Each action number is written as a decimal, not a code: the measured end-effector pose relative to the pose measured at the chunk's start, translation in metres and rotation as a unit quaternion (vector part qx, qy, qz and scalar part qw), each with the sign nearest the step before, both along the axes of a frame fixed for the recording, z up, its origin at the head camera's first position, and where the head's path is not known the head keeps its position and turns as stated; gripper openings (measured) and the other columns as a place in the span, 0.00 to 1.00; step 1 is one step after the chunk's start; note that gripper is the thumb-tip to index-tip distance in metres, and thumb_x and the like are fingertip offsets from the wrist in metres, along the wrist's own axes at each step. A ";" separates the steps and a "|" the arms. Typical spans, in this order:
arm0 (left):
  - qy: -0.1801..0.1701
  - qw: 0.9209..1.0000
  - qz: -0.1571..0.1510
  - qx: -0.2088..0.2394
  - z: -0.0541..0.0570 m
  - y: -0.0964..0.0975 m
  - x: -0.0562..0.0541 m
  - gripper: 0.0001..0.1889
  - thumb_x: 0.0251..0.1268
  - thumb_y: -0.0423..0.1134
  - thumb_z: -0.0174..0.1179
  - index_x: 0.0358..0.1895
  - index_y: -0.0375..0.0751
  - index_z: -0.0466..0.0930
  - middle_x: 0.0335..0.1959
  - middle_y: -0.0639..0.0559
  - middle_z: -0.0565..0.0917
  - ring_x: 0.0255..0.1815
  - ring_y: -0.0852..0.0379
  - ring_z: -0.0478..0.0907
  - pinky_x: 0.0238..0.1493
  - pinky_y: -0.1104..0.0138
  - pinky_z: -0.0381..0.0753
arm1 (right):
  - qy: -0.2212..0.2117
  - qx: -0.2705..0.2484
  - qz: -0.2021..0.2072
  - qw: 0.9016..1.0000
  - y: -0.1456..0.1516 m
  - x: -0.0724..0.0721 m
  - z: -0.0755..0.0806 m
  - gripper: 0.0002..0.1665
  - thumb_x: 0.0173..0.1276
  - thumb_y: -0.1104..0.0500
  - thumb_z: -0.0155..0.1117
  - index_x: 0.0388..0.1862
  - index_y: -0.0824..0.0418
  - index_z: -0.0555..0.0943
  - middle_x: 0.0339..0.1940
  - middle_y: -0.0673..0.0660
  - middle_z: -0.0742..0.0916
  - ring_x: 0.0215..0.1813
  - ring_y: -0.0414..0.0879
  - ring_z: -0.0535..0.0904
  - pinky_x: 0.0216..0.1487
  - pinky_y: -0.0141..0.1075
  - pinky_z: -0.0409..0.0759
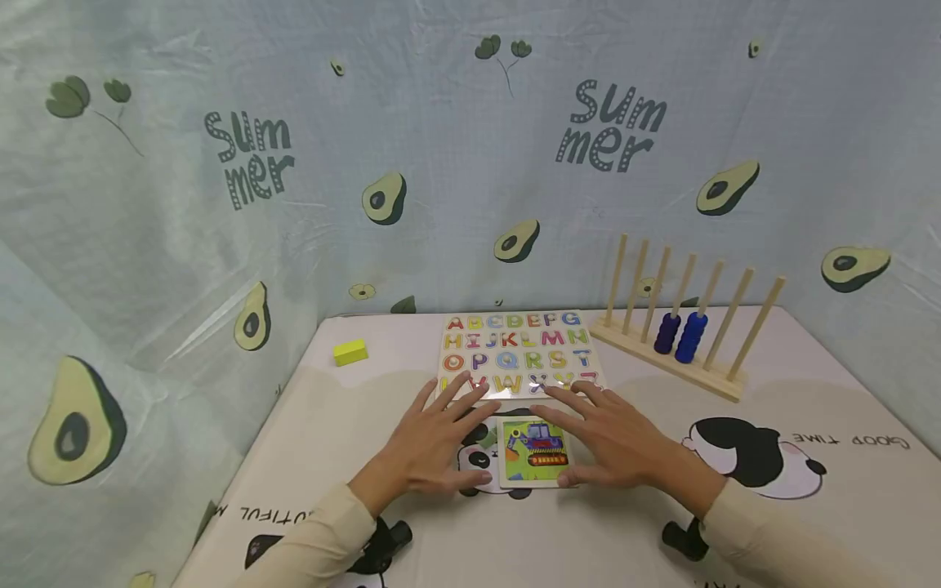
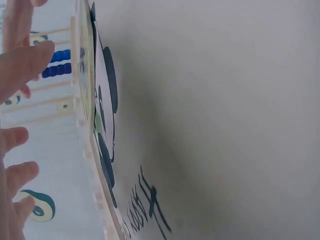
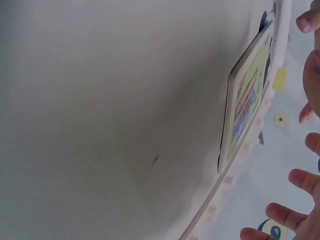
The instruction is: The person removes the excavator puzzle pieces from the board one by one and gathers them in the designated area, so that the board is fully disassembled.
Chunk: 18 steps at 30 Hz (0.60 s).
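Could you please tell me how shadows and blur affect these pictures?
Head view: picture tile fairly crisp, soft shadows on the tabletop; left wrist view: abacus hazy, broad soft tabletop shadow; right wrist view: dim toward the left edge, yellow block blurred.

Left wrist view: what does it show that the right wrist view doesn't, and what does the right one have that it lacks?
Only the left wrist view shows the wooden peg stand with its blue rings, and dark lettering on the tablecloth.
Only the right wrist view shows the yellow block.
Both show fingers, the excavator puzzle, an edge of the alphabet board and the avocado-print backdrop.
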<state>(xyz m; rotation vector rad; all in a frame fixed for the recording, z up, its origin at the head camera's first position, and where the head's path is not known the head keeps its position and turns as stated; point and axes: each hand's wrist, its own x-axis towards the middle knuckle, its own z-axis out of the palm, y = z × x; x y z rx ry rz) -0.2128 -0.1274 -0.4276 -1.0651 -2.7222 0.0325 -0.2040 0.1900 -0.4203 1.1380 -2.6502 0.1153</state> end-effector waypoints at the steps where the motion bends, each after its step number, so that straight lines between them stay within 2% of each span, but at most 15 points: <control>1: -0.010 1.000 0.003 0.010 -0.001 0.001 -0.001 0.50 0.56 0.79 0.50 0.81 0.60 0.56 0.82 0.54 0.58 0.84 0.49 0.41 0.77 0.40 0.47 | -0.007 -0.002 -0.003 1.000 -0.003 -0.002 -0.001 0.55 0.57 0.21 0.63 0.79 0.42 0.65 0.78 0.55 0.71 0.70 0.61 0.70 0.63 0.62 0.72; 4: -0.047 0.998 0.014 0.036 -0.005 0.004 -0.004 0.51 0.56 0.79 0.51 0.81 0.56 0.57 0.81 0.54 0.59 0.84 0.50 0.42 0.77 0.41 0.48 | -0.034 -0.004 -0.016 0.999 -0.011 -0.007 -0.004 0.54 0.57 0.21 0.63 0.78 0.42 0.67 0.74 0.55 0.74 0.67 0.58 0.71 0.63 0.60 0.74; 8: -0.097 0.993 0.028 0.060 -0.010 0.008 -0.006 0.52 0.55 0.79 0.52 0.81 0.55 0.57 0.81 0.55 0.60 0.84 0.50 0.44 0.77 0.42 0.49 | -0.054 0.001 -0.023 0.998 -0.020 -0.013 -0.007 0.51 0.57 0.22 0.64 0.76 0.42 0.69 0.68 0.52 0.77 0.60 0.52 0.72 0.57 0.51 0.77; 14: -0.145 0.985 0.034 0.089 -0.015 0.016 -0.011 0.57 0.49 0.81 0.57 0.81 0.55 0.56 0.79 0.54 0.64 0.81 0.47 0.53 0.73 0.43 0.59 | -0.072 -0.002 -0.022 0.997 -0.031 -0.023 -0.014 0.46 0.60 0.23 0.63 0.73 0.41 0.73 0.60 0.50 0.78 0.53 0.47 0.70 0.49 0.43 0.76; 18: -0.176 0.979 0.040 0.096 -0.019 0.021 -0.015 0.60 0.43 0.82 0.61 0.80 0.56 0.55 0.78 0.55 0.65 0.81 0.46 0.53 0.74 0.43 0.56 | -0.093 -0.004 -0.022 0.995 -0.037 -0.030 -0.019 0.44 0.60 0.23 0.62 0.72 0.41 0.75 0.58 0.49 0.78 0.51 0.45 0.69 0.46 0.40 0.75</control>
